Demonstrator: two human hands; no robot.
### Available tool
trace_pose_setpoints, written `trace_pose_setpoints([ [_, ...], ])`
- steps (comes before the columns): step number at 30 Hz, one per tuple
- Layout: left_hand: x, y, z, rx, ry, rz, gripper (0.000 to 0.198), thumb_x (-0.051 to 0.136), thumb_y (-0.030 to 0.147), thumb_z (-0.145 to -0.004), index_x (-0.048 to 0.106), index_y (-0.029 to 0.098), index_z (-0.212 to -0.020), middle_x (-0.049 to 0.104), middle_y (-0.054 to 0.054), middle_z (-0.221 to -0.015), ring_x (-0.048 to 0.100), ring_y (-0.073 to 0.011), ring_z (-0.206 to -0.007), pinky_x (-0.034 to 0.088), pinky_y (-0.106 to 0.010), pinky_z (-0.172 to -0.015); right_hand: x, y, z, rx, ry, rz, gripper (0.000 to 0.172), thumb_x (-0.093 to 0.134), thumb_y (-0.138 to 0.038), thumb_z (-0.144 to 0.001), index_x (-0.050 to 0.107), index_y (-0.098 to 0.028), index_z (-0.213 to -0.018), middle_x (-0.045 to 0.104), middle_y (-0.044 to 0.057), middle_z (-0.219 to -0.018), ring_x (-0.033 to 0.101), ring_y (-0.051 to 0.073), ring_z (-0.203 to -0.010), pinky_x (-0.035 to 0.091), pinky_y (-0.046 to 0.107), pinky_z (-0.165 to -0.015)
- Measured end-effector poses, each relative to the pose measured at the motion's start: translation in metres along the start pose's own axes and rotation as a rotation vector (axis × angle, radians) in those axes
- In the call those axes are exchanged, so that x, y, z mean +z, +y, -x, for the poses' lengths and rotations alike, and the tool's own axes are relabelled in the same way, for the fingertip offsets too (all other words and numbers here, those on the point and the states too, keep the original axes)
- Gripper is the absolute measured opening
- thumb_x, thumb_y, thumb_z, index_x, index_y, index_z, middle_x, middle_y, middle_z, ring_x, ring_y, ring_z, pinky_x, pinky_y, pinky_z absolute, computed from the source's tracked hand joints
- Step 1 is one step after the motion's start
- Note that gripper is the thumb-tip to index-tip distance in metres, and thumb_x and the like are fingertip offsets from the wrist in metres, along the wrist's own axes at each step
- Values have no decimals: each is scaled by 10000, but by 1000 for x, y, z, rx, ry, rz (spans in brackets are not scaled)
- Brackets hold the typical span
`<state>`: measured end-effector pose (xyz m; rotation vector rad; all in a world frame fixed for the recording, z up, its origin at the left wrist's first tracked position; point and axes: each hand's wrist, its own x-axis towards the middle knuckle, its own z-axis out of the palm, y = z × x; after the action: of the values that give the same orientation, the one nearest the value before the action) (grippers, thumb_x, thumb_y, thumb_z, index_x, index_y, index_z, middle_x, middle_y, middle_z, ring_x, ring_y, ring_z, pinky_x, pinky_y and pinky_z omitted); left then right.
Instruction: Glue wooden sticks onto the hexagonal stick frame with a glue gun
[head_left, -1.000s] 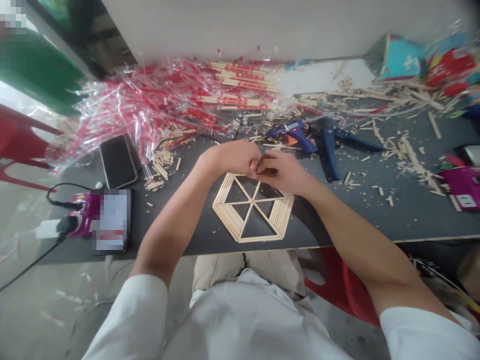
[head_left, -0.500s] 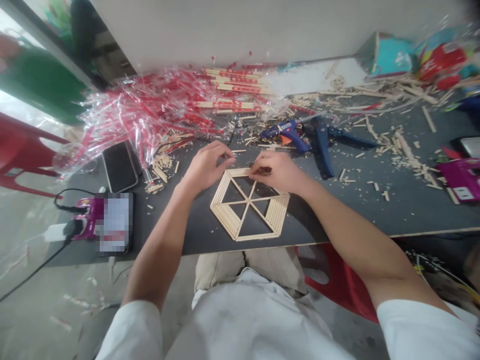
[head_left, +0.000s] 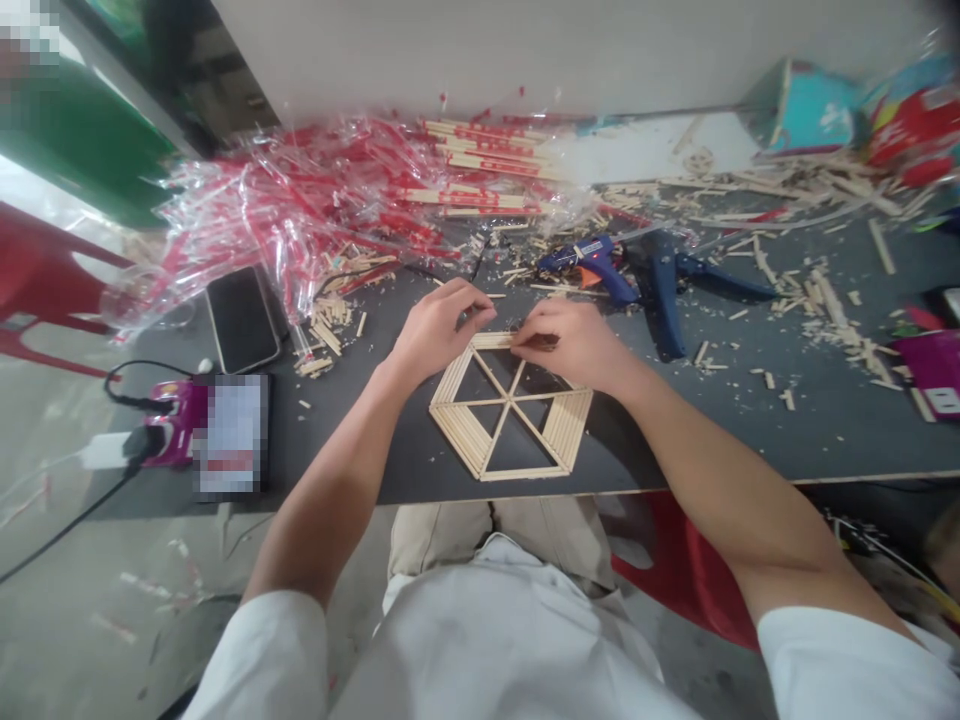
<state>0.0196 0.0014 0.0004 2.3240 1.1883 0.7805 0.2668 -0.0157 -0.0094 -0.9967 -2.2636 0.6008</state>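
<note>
A hexagonal frame of pale wooden sticks (head_left: 525, 473) lies flat near the table's front edge. Its spokes meet at the centre, and several sticks are layered along some sides. Just beyond its far left corner is my left hand (head_left: 444, 328), thumb and fingertips curled together; anything between them is too small to make out. My right hand (head_left: 574, 345) is over the far right part of the frame, fingers bunched at its far side. Those fingers hide part of the frame and whatever they may hold. A small gap separates the two hands' fingertips.
A blue glue gun (head_left: 600, 268) and a dark blue plier-like tool (head_left: 664, 295) lie beyond my right hand. Red-and-clear wrappers (head_left: 300, 200) pile up at the back left. Phones, including a dark one (head_left: 241, 318), lie left. Stick scraps (head_left: 832, 310) litter the right side.
The whole view has shifted slightly, moving the table's things rightward in the picture. My left fingertips have come a little nearer to my right hand. The hexagonal frame lies as before.
</note>
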Motion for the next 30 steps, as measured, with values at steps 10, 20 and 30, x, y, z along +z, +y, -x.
trace_pose_setpoints([
  [10, 13, 12, 2, 188, -171, -81, 64, 756, 247, -966, 762, 199, -924, 778, -74, -1074, 725, -229, -1036, 551, -358, -938, 1, 2, -1, 71, -11, -22, 123, 746, -293, -919, 800, -231, -827, 735, 58, -851, 666, 214, -800, 490, 364, -756],
  [20, 11, 7, 1, 144, -178, -46, 134, 706, 243, -975, 756, 199, -858, 791, -73, -1063, 722, -219, -1015, 544, -345, -904, -18, 4, -2, 181, -58, -13, 99, 705, -254, -921, 785, -211, -881, 759, 67, -887, 669, 204, -783, 499, 363, -739],
  [30, 8, 8, 1, 132, -199, -48, 127, 707, 249, -974, 771, 206, -873, 786, -77, -1098, 725, -220, -1035, 543, -336, -892, -26, 6, 1, 367, -194, -101, 139, 746, -347, -884, 716, -212, -868, 758, 48, -818, 661, 191, -717, 500, 344, -690],
])
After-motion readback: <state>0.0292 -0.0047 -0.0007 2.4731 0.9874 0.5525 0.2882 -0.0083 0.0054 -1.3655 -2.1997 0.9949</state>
